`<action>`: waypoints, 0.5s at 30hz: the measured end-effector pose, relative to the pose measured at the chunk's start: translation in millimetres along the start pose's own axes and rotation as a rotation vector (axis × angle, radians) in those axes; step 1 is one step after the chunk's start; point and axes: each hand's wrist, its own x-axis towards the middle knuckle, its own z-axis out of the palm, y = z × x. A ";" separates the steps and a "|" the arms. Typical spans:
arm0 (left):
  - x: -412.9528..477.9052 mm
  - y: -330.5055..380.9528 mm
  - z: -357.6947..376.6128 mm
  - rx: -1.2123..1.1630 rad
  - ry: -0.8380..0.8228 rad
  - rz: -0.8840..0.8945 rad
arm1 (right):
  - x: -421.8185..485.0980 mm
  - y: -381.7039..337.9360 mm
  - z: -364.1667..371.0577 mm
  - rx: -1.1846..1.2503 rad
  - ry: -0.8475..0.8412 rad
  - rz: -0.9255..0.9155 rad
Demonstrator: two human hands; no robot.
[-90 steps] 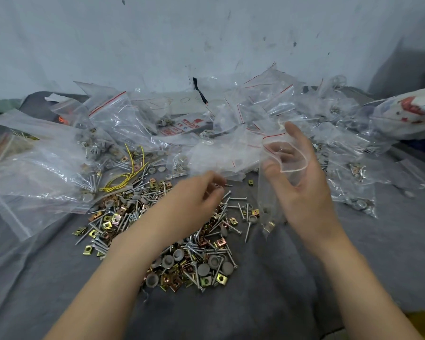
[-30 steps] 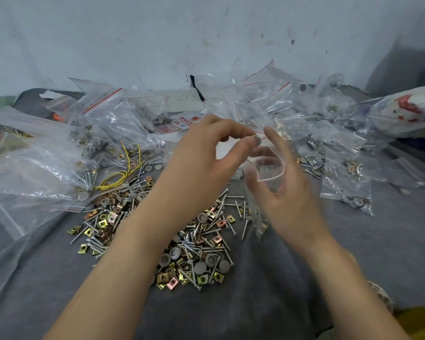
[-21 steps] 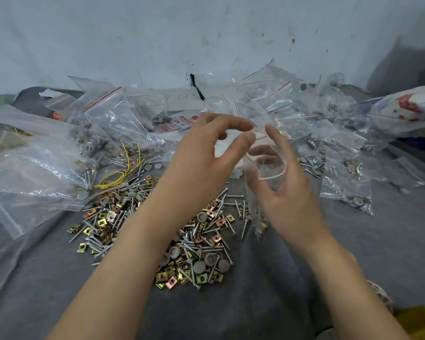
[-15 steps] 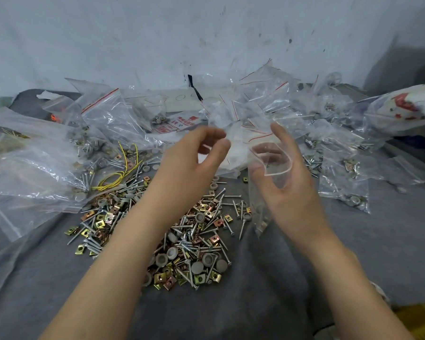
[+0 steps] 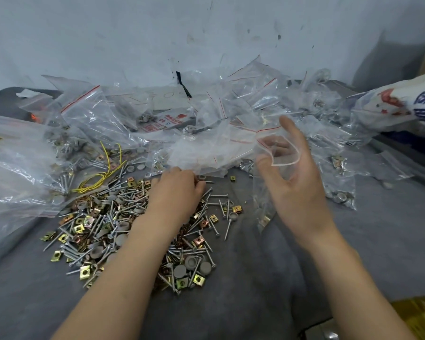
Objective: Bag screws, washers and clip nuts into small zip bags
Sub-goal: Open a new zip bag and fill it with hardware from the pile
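At 2 o'clock the right hand (image 5: pixel 297 190) pinches a zip bag (image 5: pixel 264 202), its fingers stretching the mouth wide for filling. At the bag's 9 o'clock the left hand (image 5: pixel 176 192) curls its fingers into the screw pile (image 5: pixel 103 231); any catch is hidden.

no legible text, box label (image 5: pixel 168 121) blurred

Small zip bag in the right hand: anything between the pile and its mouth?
Nothing visible. The right hand holds the small clear zip bag open-mouthed; the left hand is at the pile of screws, washers and clip nuts, open air between.
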 end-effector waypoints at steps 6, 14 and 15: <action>6.6 12.7 8.5 0.053 0.027 -0.070 | 2.5 3.8 -7.7 0.013 0.011 0.002; 5.4 11.1 0.9 -0.154 0.020 -0.044 | 3.7 5.1 -9.7 0.004 0.018 -0.009; 5.6 10.2 -2.2 -0.221 0.024 -0.033 | 3.3 5.0 -8.4 0.002 0.015 -0.007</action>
